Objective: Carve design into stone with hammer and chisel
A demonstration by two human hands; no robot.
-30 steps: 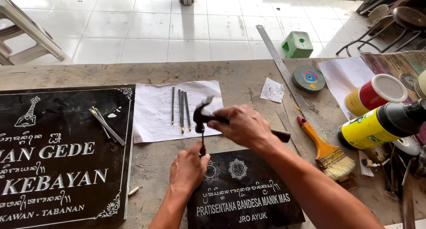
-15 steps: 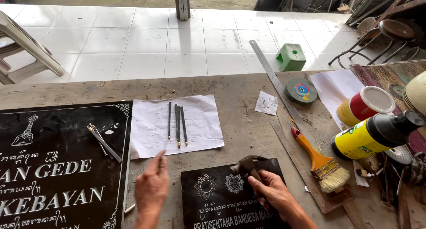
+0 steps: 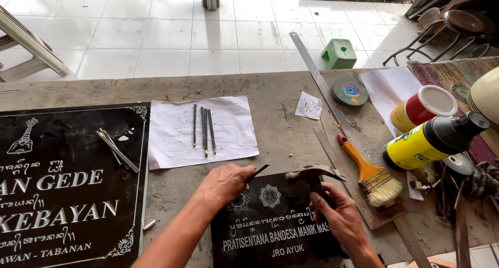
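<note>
- Over the small black plaque (image 3: 275, 231), the left hand (image 3: 224, 182) has its fingers curled tight around a thin dark chisel (image 3: 258, 171), whose end sticks out to the right above the plaque's top edge.
- Right hand (image 3: 337, 216) is clenched on the handle of a hammer (image 3: 313, 173); its head sits just right of the chisel, not touching it.
- Beyond, four more chisels (image 3: 204, 125) lie side by side on a paper sheet (image 3: 200, 130).
- To the left lies a large black plaque (image 3: 62, 195); to the right, a brush (image 3: 370, 173), a steel ruler (image 3: 318, 73) and a yellow bottle (image 3: 431, 140).
</note>
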